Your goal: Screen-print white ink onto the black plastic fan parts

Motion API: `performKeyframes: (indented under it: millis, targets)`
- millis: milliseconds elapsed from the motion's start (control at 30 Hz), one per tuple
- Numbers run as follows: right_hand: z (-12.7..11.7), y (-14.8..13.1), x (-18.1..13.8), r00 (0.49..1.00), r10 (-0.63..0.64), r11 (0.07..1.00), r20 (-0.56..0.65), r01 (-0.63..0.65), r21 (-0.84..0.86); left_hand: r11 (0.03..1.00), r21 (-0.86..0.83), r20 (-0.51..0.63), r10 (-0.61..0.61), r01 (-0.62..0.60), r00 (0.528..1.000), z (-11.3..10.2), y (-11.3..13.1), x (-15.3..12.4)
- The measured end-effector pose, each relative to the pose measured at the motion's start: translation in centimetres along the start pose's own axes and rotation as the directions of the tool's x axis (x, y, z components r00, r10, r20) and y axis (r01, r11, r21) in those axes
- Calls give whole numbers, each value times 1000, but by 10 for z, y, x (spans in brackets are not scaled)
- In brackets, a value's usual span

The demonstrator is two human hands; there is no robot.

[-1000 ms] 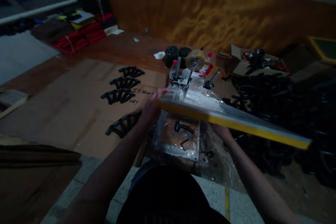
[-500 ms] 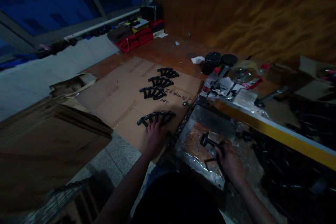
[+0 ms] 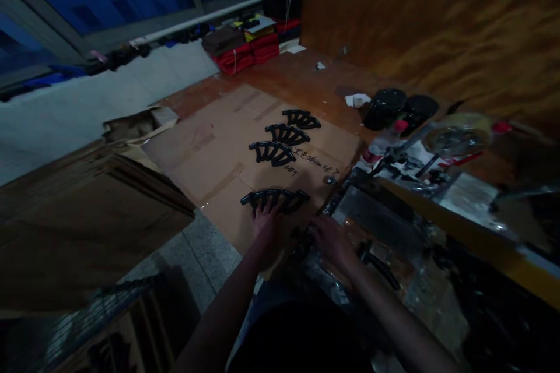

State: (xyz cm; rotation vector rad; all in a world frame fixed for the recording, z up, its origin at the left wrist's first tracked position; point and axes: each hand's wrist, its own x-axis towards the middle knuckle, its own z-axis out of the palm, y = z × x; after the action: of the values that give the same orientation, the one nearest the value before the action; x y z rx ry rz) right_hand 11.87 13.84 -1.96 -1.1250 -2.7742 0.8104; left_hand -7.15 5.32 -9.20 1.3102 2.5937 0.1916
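On the cardboard sheet (image 3: 219, 157), my left hand (image 3: 265, 221) lies with its fingers stretched out against the nearest row of black T-shaped pieces (image 3: 275, 195), touching them. My right hand (image 3: 330, 236) is over the dark edge between the cardboard and the plastic-covered work surface. Its fingertips are dark and blurred, so whether they hold anything is hidden. To the right of that hand, a single black T-shaped piece (image 3: 380, 265) lies on the work surface. Farther back on the cardboard are fanned groups of similar black pieces (image 3: 272, 153), near some handwriting.
Folded cardboard (image 3: 96, 227) is stacked at the left. Black rolls (image 3: 385, 108), a bottle with a red cap (image 3: 399, 128) and clear tape (image 3: 459, 134) stand at the right rear. A yellow-edged divider (image 3: 472, 239) borders a dark heap at right. Red bundles (image 3: 249, 53) sit by the window.
My right hand has let go of the black T-shaped piece and moved left toward the cardboard. My left hand stays at the nearest row. The whole view has shifted slightly.
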Motion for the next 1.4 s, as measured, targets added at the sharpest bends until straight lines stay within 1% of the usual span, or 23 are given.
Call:
performKeyframes:
  millis: [100,167,233,333,433,533,667,733,800,867,933,1000,1067,1133,1233,1300,1400]
  targets:
    - [18,-16,49,991,71,997,116,-70,-10,1000,-9,-3,2,-2,1000,4,-8,9]
    - [28,-18,69,979,131,991,154,-128,-30,1000,-23,-19,1,-1,1000,6,-12,16]
    - [36,-18,81,967,189,982,168,-184,-44,999,-37,-29,7,-8,1000,5,-14,22]
    - [45,-20,89,958,242,970,156,-242,-20,997,-54,-31,45,-47,998,0,-14,27]
    - [52,-26,94,960,243,967,137,-251,41,995,-62,-25,80,-81,996,-5,-13,25]
    - [57,-32,98,961,236,965,146,-249,76,994,-67,-21,82,-84,996,-7,-10,22]
    - [57,-35,102,952,249,959,180,-268,93,996,-60,-16,67,-68,998,-3,-5,18]
    - [55,-36,100,950,242,958,195,-266,105,996,-59,-5,67,-67,998,-1,-8,19]
    - [52,-37,95,959,214,962,185,-240,132,991,-66,5,116,-115,993,-1,-19,24]
    - [48,-37,83,980,144,969,140,-169,182,974,-80,3,215,-214,977,-4,-38,35]
    - [39,-34,63,996,64,968,62,-77,238,949,-85,-3,304,-303,953,-10,-63,54]
    - [26,-26,36,999,19,965,-40,-8,263,938,-60,1,342,-342,940,-19,-88,79]
    - [11,-10,4,986,28,973,-165,11,232,940,-17,13,342,-341,940,-28,-108,104]
    - [-5,12,-32,955,79,988,-288,-35,152,938,13,31,346,-346,938,-35,-120,124]
    - [-18,51,-85,884,191,980,-427,-194,36,926,30,53,374,-376,926,-41,-125,136]
    - [-16,74,-116,841,260,953,-475,-302,-13,921,43,30,387,-388,922,-42,-123,131]
    - [-1,97,-149,806,354,905,-475,-422,-42,934,21,-84,357,-357,930,-41,-108,109]
